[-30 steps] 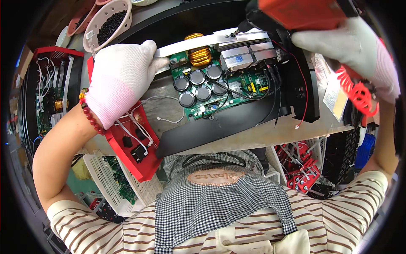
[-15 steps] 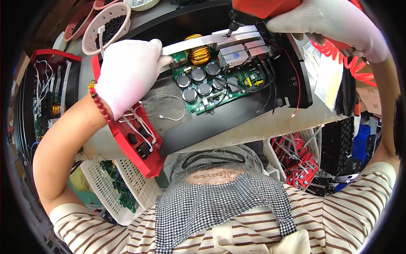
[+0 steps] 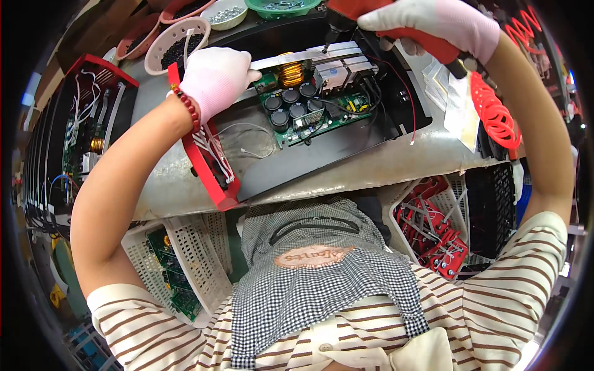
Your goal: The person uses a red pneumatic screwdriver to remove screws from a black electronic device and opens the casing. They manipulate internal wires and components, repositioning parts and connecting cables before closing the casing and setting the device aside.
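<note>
The board [image 3: 337,122] lies in the black case [image 3: 278,172] on the bench [image 3: 167,191]; take the board as the middle of the dial. Between nine and ten o'clock the gloved left hand [image 3: 219,77] has its fingers curled at the near end of the metal strip [image 3: 272,62], seemingly pinching it, perhaps to keep it level and stop it turning. At two o'clock the right hand [image 3: 442,28] is wrapped around the red driver [image 3: 427,43], its bit pointing down at the strip over the silver heat sinks [image 3: 337,74], probably so that it bears squarely; whether it touches I can't tell. The red hose [image 3: 495,117] hangs at three o'clock, well apart from the strip. The red plate [image 3: 210,173] leans out at eight, likely leaving the inside within reach. The strip is flat, narrow and dull silver, crossing above a copper-gold coil [image 3: 291,74] at eleven; grey-topped capacitors [image 3: 297,110] cluster at nine on the green board, with black wires bunched at two.
</note>
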Action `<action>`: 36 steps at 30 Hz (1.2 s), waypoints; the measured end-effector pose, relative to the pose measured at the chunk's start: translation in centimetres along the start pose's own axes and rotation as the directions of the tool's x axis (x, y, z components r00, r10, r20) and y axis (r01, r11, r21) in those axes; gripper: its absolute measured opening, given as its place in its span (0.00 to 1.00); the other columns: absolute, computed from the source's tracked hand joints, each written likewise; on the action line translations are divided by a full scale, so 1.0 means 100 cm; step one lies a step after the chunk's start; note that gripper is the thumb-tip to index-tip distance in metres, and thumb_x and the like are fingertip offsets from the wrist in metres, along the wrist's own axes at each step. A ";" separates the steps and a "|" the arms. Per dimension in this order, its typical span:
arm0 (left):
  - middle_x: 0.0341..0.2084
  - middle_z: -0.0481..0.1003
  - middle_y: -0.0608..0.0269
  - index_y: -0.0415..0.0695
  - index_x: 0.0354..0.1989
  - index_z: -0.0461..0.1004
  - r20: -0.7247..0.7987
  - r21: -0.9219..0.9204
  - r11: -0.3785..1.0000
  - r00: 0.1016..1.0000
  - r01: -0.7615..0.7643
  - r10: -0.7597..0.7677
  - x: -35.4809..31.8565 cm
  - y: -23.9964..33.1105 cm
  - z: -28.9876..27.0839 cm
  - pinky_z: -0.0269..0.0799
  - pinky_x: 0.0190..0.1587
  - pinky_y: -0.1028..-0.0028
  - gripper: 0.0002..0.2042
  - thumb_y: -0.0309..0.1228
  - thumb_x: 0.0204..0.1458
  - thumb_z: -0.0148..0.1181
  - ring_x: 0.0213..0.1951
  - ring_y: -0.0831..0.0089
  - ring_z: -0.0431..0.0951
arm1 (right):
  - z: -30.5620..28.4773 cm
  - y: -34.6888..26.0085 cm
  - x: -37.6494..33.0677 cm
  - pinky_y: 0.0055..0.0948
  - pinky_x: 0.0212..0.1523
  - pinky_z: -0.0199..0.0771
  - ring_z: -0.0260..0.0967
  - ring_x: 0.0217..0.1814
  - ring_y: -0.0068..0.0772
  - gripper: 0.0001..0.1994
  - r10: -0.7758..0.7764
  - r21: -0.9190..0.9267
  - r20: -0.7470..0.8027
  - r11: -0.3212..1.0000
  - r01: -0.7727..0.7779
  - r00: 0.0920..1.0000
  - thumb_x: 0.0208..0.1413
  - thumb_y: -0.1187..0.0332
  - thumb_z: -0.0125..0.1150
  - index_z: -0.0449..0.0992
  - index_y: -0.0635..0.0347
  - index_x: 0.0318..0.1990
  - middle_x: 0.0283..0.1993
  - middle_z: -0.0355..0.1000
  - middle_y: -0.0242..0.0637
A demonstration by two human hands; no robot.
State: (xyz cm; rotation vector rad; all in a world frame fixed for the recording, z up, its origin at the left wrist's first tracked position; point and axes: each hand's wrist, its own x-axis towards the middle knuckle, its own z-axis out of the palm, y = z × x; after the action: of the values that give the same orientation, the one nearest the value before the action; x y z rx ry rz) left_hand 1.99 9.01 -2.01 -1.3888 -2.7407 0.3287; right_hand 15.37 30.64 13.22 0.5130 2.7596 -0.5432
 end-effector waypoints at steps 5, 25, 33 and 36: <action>0.25 0.77 0.54 0.43 0.34 0.75 0.019 -0.007 1.000 1.000 0.011 -0.011 -0.001 0.001 -0.003 0.72 0.35 0.57 0.18 0.47 0.58 0.53 0.33 0.54 0.79 | 0.002 0.005 0.004 0.25 0.29 0.68 0.67 0.27 0.22 0.19 -0.078 0.091 0.050 0.993 0.073 0.996 0.54 0.53 0.65 0.77 0.63 0.37 0.28 0.73 0.32; 0.48 0.73 0.46 0.30 0.52 0.66 0.191 -0.923 -0.293 0.958 0.249 0.213 -0.048 0.047 -0.049 0.72 0.55 0.72 0.15 0.28 0.62 0.44 0.48 0.69 0.78 | 0.131 0.119 -0.119 0.25 0.17 0.69 0.67 0.17 0.27 0.24 0.196 0.985 -0.130 0.134 0.105 0.972 0.54 0.57 0.65 0.67 0.62 0.52 0.29 0.70 0.37; 0.48 0.73 0.48 0.32 0.55 0.64 0.306 -0.885 -0.263 0.905 0.385 0.296 -0.039 0.080 -0.045 0.73 0.48 0.75 0.20 0.37 0.63 0.50 0.44 0.71 0.78 | 0.168 0.125 -0.118 0.20 0.18 0.69 0.68 0.18 0.24 0.28 0.107 0.994 -0.112 -0.005 0.113 0.988 0.55 0.55 0.63 0.68 0.70 0.55 0.32 0.76 0.51; 0.48 0.73 0.49 0.33 0.55 0.65 0.340 -0.844 -0.327 0.895 0.426 0.288 -0.039 0.083 -0.046 0.73 0.47 0.76 0.20 0.37 0.63 0.50 0.44 0.72 0.78 | 0.170 0.129 -0.115 0.20 0.18 0.69 0.68 0.18 0.23 0.28 0.120 0.994 -0.110 -0.014 0.113 0.987 0.55 0.56 0.62 0.68 0.70 0.55 0.32 0.76 0.51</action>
State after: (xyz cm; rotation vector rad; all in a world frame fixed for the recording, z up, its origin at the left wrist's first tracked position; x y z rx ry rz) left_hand 11.52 11.45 0.92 -0.9247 -3.0325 -2.8758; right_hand 34.22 31.55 -2.08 0.8157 1.8327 -2.6874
